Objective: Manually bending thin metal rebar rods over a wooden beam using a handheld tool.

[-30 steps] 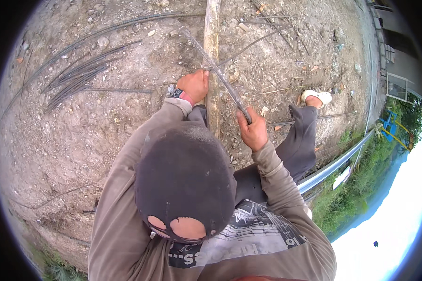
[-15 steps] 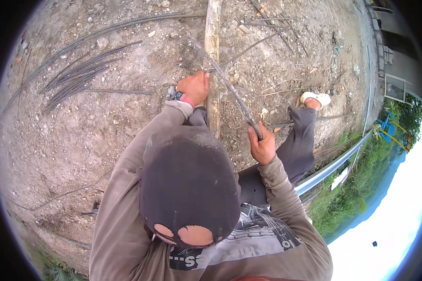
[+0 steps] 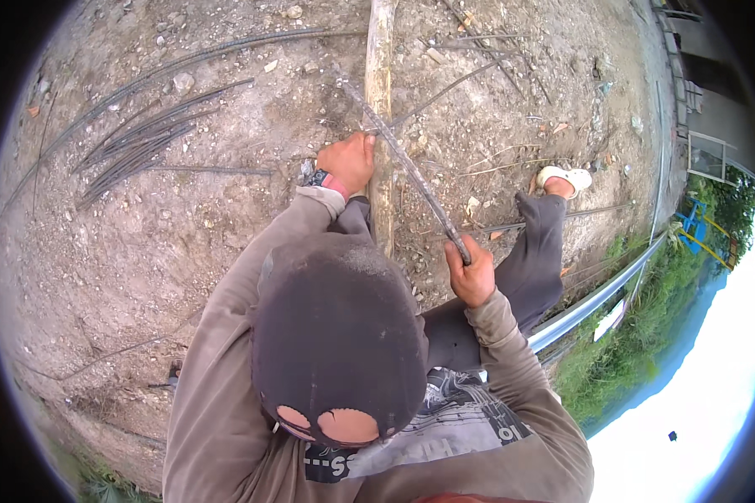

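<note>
A long grey, speckled metal bar point(image 3: 411, 170) slants across a wooden pole point(image 3: 379, 67), with its near end in the closed fingers of my right hand point(image 3: 474, 272). Its far end reaches past the pole to the upper left. My left hand point(image 3: 346, 163) is closed against the pole's left side, thumb on the wood. From that hand a thin dark steel rod point(image 3: 445, 90) runs out to the upper right, passing under the bar. My left palm and the part of the rod inside it are hidden.
A bundle of cut steel rods point(image 3: 138, 155) lies on the stony ground at left, beside long curved rods point(image 3: 184, 59). More rods point(image 3: 507, 71) lie at upper right. My bent knee point(image 3: 340, 335) is close below; my sandalled foot point(image 3: 564, 180) is at right, near a metal rail point(image 3: 579, 314).
My right hand has come slightly toward me, drawing the metal bar with it. The thin rod's far end has shifted a little nearer. My left hand stays at the pole.
</note>
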`<state>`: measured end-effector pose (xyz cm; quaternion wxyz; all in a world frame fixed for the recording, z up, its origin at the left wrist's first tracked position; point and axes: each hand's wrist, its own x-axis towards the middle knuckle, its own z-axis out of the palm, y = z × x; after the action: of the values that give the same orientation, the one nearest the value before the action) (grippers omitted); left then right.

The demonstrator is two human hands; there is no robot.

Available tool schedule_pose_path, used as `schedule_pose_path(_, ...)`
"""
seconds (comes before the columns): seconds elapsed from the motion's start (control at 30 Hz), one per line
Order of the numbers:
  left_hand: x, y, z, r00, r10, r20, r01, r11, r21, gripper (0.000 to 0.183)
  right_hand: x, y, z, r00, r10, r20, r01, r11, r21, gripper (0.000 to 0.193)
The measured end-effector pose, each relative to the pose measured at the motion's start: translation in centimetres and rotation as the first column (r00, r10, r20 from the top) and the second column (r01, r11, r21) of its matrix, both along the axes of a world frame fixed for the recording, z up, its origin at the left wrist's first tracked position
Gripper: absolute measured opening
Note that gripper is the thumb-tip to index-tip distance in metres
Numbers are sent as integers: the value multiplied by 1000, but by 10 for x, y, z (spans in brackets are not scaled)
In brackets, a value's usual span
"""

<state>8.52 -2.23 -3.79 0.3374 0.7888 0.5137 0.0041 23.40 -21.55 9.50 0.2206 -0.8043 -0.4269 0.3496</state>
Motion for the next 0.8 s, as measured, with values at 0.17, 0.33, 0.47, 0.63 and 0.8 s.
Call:
schedule_pose_path(0.17, -1, -4, -3, 998, 51, 46, -52, 998, 31, 34, -5, 25, -3, 999, -35, -38, 31, 994, -107, 22)
schedule_pose_path(0.33, 1, -1, 9, 1000, 24, 13, -24, 999, 24, 35, -14, 81, -62, 997, 60, 53, -68, 981, 179, 26)
schedule_pose_path(0.47, 1, -1, 2, 1000, 24, -7, -25, 999, -27, 37, 9, -13, -11, 998, 63, -5, -63, 998, 15, 19)
schedule_pose_path(0.63, -2, -6, -7, 998, 42, 46, -45, 997, 69, 37, -2, 5, -6, 1000, 7, 6, -7, 996, -92, 19)
schedule_pose_path(0.8, 2, 2, 8, 1000, 13, 9, -13, 999, 47, 37, -13, 57, -55, 995, 72, 75, -85, 977, 197, 29)
